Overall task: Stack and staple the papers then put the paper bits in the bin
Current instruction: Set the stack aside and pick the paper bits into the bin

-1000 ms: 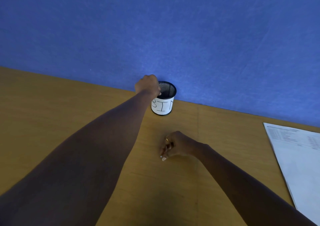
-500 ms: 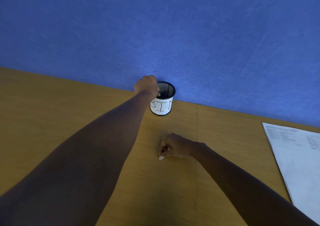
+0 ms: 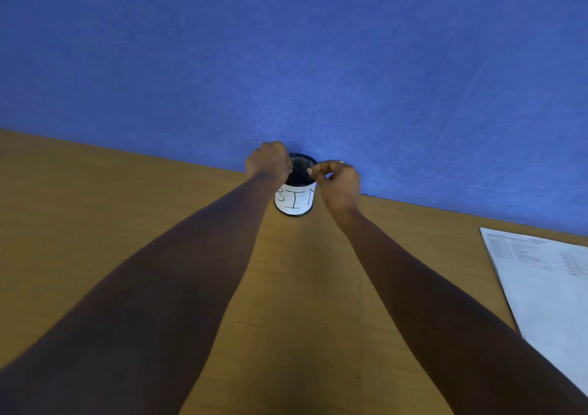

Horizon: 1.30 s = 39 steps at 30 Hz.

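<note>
A small black mesh bin with a white label reading "BIN" stands on the wooden desk against the blue wall. My left hand is curled on the bin's left rim and grips it. My right hand hovers over the right rim, thumb and fingers pinched together above the opening on what looks like a tiny pale paper bit. A stack of printed white papers lies flat at the right edge of the desk. No stapler is in view.
The wooden desk runs from the near edge to the blue fabric wall right behind the bin. Both forearms stretch across the middle of the desk towards the bin.
My right hand rose from the desk in front of the bin and moved forward to the bin's right rim, still pinched. The left hand stayed on the rim.
</note>
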Each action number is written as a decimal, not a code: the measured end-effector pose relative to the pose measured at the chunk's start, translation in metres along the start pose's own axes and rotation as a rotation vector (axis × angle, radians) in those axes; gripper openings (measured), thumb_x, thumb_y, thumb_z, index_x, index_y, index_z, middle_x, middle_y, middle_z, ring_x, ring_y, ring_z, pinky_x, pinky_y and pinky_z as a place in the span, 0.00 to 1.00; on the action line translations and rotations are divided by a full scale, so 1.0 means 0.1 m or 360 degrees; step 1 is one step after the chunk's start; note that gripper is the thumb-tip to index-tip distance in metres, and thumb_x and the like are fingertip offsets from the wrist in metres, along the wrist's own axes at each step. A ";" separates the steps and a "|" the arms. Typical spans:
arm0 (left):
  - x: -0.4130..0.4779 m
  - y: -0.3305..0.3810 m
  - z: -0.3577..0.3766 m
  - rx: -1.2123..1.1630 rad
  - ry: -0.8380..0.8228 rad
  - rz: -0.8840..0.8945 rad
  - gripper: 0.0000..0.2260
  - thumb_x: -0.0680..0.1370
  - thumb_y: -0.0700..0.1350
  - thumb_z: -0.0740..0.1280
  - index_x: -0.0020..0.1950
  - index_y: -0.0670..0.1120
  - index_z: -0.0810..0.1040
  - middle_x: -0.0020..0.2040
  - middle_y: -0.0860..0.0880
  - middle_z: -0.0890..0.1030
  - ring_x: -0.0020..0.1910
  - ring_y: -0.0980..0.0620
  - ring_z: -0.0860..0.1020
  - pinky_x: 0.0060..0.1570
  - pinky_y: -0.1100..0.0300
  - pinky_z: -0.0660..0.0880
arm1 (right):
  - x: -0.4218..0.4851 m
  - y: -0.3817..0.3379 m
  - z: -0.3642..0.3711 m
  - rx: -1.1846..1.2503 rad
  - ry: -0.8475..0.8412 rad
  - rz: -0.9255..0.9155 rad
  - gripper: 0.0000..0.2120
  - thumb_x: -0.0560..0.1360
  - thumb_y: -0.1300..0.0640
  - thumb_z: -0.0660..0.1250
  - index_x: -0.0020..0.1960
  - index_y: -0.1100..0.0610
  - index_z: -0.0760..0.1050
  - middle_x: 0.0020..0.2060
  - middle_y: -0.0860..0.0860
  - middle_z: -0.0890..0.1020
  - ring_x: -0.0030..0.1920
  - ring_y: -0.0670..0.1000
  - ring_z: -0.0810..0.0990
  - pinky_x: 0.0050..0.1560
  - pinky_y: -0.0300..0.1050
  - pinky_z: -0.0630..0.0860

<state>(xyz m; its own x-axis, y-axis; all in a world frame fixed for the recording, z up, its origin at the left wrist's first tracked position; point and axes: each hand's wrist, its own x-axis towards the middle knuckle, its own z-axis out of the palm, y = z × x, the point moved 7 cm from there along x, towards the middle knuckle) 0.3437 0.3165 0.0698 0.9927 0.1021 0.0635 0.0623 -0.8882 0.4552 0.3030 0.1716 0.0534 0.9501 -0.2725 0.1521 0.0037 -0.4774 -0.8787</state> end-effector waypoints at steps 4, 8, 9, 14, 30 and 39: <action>-0.01 0.03 -0.02 -0.0010 0.0023 0.0013 0.07 0.75 0.39 0.66 0.51 0.45 0.82 0.54 0.45 0.81 0.54 0.43 0.78 0.44 0.57 0.71 | 0.05 -0.01 0.07 -0.0184 -0.0008 0.0074 0.09 0.75 0.56 0.67 0.51 0.59 0.82 0.51 0.54 0.83 0.51 0.53 0.80 0.48 0.45 0.75; 0.00 0.01 -0.02 -0.0010 0.0023 0.0014 0.08 0.75 0.39 0.66 0.52 0.45 0.82 0.54 0.45 0.81 0.54 0.43 0.78 0.46 0.55 0.73 | 0.04 0.00 0.11 -0.0220 -0.0064 0.0103 0.10 0.75 0.58 0.66 0.54 0.58 0.81 0.52 0.56 0.83 0.53 0.54 0.79 0.50 0.47 0.76; 0.00 0.00 -0.02 -0.0008 0.0027 0.0015 0.08 0.75 0.40 0.67 0.52 0.45 0.81 0.54 0.45 0.81 0.54 0.43 0.78 0.46 0.55 0.73 | 0.04 0.00 0.10 -0.0224 -0.0052 0.0113 0.09 0.75 0.58 0.67 0.52 0.58 0.82 0.51 0.55 0.83 0.52 0.53 0.80 0.49 0.45 0.75; 0.02 -0.04 -0.01 -0.0003 0.0020 0.0024 0.07 0.74 0.42 0.69 0.52 0.45 0.81 0.54 0.45 0.81 0.54 0.44 0.78 0.46 0.55 0.73 | 0.03 -0.02 0.10 -0.0111 -0.0039 0.0139 0.07 0.72 0.58 0.70 0.48 0.60 0.82 0.48 0.53 0.84 0.45 0.49 0.78 0.45 0.41 0.73; -0.10 0.04 -0.06 0.0083 0.0078 0.0069 0.10 0.76 0.47 0.65 0.51 0.41 0.78 0.52 0.42 0.80 0.52 0.42 0.77 0.42 0.56 0.69 | -0.04 -0.02 0.14 -0.0196 -0.0097 0.0062 0.12 0.74 0.66 0.61 0.54 0.61 0.79 0.51 0.55 0.83 0.52 0.54 0.80 0.51 0.41 0.74; -0.39 0.10 -0.04 0.0313 0.0226 0.0305 0.16 0.82 0.45 0.53 0.60 0.38 0.75 0.59 0.41 0.75 0.60 0.42 0.70 0.53 0.49 0.70 | -0.41 -0.06 -0.05 -0.0631 -0.0180 -0.0296 0.19 0.77 0.64 0.56 0.67 0.60 0.71 0.66 0.57 0.74 0.65 0.56 0.72 0.60 0.43 0.69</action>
<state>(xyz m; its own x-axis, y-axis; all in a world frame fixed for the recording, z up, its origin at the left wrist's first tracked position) 0.3049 0.3057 0.0748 0.9648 -0.0263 0.2616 -0.0923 -0.9655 0.2433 0.2625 0.1821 0.0549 0.9728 -0.0691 0.2212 0.0788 -0.7989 -0.5963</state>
